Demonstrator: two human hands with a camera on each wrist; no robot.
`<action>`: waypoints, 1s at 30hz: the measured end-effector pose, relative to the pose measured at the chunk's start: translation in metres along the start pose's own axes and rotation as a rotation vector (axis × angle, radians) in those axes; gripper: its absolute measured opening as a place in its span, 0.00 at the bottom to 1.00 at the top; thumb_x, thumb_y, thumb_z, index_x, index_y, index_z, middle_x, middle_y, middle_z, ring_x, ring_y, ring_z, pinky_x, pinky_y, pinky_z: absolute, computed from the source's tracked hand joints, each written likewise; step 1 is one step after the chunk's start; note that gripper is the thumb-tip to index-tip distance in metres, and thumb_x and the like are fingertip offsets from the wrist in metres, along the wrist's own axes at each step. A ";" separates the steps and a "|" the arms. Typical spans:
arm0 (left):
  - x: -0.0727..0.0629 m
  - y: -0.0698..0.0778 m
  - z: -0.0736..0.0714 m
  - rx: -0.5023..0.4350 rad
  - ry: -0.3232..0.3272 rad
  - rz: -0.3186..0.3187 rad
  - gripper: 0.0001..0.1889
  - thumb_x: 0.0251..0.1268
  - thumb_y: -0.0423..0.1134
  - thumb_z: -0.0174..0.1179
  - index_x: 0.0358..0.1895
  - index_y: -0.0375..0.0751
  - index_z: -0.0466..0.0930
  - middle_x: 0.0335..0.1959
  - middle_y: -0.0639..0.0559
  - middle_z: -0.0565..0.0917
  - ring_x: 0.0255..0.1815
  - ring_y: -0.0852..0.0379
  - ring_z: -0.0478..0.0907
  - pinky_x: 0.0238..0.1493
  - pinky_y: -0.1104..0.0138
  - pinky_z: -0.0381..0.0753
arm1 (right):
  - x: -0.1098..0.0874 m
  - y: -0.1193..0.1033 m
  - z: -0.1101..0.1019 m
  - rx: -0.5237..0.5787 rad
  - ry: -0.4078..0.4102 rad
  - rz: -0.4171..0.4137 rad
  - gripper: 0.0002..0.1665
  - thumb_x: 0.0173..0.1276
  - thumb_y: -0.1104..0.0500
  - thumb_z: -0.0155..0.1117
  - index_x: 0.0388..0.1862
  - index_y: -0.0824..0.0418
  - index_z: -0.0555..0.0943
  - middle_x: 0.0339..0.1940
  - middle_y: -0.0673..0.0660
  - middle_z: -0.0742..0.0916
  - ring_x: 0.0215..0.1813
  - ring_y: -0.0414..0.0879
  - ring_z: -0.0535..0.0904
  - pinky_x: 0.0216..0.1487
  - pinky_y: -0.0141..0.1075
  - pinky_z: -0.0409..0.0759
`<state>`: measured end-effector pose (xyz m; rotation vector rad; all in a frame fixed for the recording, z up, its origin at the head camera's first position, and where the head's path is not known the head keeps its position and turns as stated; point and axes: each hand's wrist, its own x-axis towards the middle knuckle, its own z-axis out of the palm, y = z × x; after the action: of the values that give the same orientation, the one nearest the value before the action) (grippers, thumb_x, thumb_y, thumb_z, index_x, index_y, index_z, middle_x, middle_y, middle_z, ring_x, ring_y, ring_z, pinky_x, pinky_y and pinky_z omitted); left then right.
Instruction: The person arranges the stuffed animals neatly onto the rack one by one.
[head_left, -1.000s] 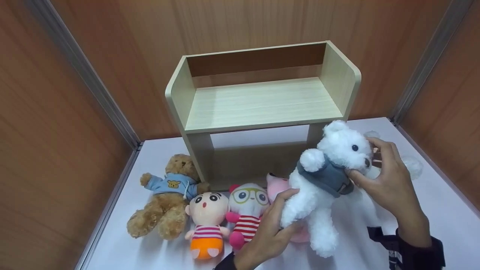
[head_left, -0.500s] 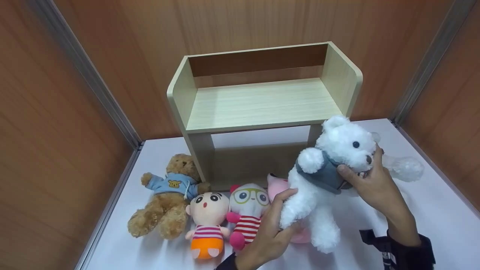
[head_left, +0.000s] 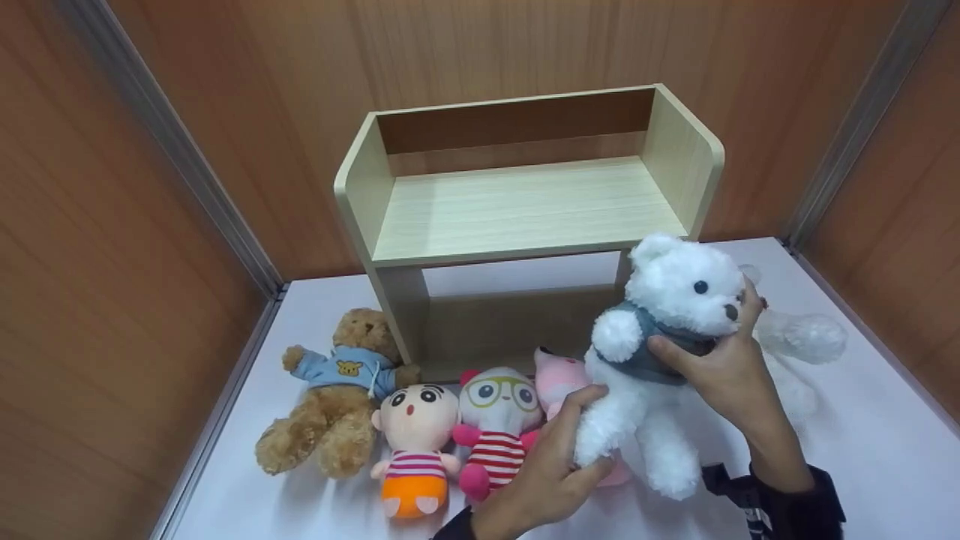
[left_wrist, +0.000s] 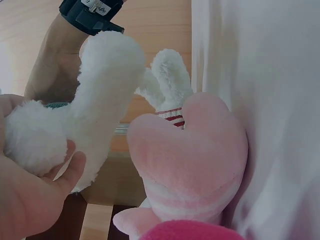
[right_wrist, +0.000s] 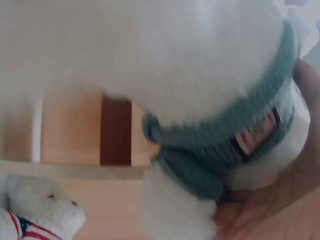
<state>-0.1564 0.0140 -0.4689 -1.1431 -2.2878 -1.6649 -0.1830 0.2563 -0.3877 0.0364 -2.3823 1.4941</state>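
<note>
The shelf unit (head_left: 525, 206) stands at 12 o'clock in the head view. The white bear (head_left: 637, 409) is at 4 o'clock, held tilted before the unit's right end. At 5 o'clock a pink toy (head_left: 556, 375) shows, partly hidden behind the bear's leg. The left hand (head_left: 551, 472) grips that leg at the bear's 7 o'clock; the right hand (head_left: 727, 379), at its 3 o'clock, holds the chest, thumb across the blue-grey vest (head_left: 634, 364). To handle it well, I'd let the right hand bear the torso and the left only steer — gently, so the vest won't ride up or the feet knock the pink toy. Writing is scarce: the vest's patch (right_wrist: 256, 132) is too blurred to read, and on the right wrist's strap (left_wrist: 80, 17) a white tag (left_wrist: 96, 6) seems to say "right" — anything more is unclear.
</note>
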 end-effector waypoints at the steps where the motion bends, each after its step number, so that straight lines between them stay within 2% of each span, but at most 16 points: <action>1: 0.000 -0.001 0.000 0.005 -0.004 -0.007 0.38 0.65 0.32 0.64 0.75 0.52 0.57 0.64 0.47 0.76 0.61 0.61 0.77 0.64 0.63 0.79 | 0.000 0.000 0.002 -0.002 0.018 0.002 0.79 0.56 0.54 0.82 0.83 0.45 0.28 0.75 0.73 0.66 0.74 0.67 0.64 0.71 0.64 0.59; 7: 0.002 -0.005 -0.006 0.068 -0.060 -0.042 0.40 0.62 0.32 0.66 0.75 0.53 0.56 0.61 0.47 0.79 0.57 0.63 0.78 0.60 0.67 0.80 | 0.001 0.003 0.012 0.000 0.101 -0.010 0.72 0.54 0.54 0.83 0.82 0.49 0.39 0.72 0.73 0.70 0.73 0.65 0.66 0.71 0.59 0.59; 11: 0.003 -0.004 -0.011 0.145 -0.101 -0.072 0.39 0.65 0.38 0.67 0.75 0.54 0.56 0.60 0.49 0.80 0.56 0.64 0.78 0.58 0.69 0.80 | 0.003 0.004 0.015 0.001 0.133 -0.002 0.66 0.55 0.56 0.83 0.79 0.55 0.44 0.71 0.71 0.71 0.71 0.63 0.67 0.70 0.56 0.61; 18: 0.004 -0.003 -0.013 0.223 -0.117 -0.101 0.37 0.68 0.48 0.66 0.75 0.54 0.57 0.58 0.50 0.83 0.56 0.64 0.79 0.56 0.69 0.80 | 0.005 0.006 0.019 0.002 0.197 0.018 0.59 0.55 0.56 0.81 0.75 0.58 0.51 0.68 0.71 0.75 0.68 0.62 0.70 0.68 0.55 0.63; 22: 0.006 -0.004 -0.016 0.221 -0.120 -0.142 0.36 0.68 0.50 0.66 0.74 0.57 0.59 0.57 0.52 0.83 0.53 0.65 0.80 0.54 0.70 0.81 | 0.006 0.006 0.020 0.003 0.219 0.040 0.59 0.54 0.56 0.82 0.74 0.58 0.51 0.68 0.71 0.75 0.68 0.62 0.70 0.68 0.55 0.64; 26: 0.009 -0.003 -0.024 0.187 -0.101 -0.186 0.31 0.68 0.53 0.66 0.71 0.59 0.65 0.60 0.56 0.83 0.53 0.64 0.80 0.58 0.67 0.82 | 0.007 0.007 0.022 -0.008 0.226 0.037 0.59 0.54 0.56 0.82 0.74 0.59 0.51 0.67 0.73 0.75 0.68 0.64 0.71 0.68 0.57 0.64; 29: 0.011 -0.003 -0.033 0.194 -0.077 -0.167 0.25 0.72 0.54 0.62 0.68 0.56 0.70 0.61 0.58 0.82 0.56 0.62 0.81 0.61 0.64 0.82 | 0.008 0.009 0.024 -0.015 0.227 0.016 0.59 0.54 0.57 0.82 0.73 0.60 0.52 0.66 0.75 0.75 0.67 0.65 0.71 0.67 0.57 0.65; 30: 0.011 -0.002 -0.036 0.208 -0.064 -0.150 0.23 0.73 0.54 0.62 0.67 0.55 0.72 0.61 0.57 0.83 0.56 0.61 0.81 0.58 0.63 0.83 | 0.008 0.010 0.025 -0.018 0.226 0.011 0.59 0.54 0.57 0.82 0.73 0.61 0.52 0.66 0.75 0.75 0.67 0.65 0.71 0.67 0.58 0.65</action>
<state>-0.1782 -0.0115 -0.4508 -1.0178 -2.5713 -1.4097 -0.1992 0.2398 -0.4041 -0.1425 -2.2184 1.4013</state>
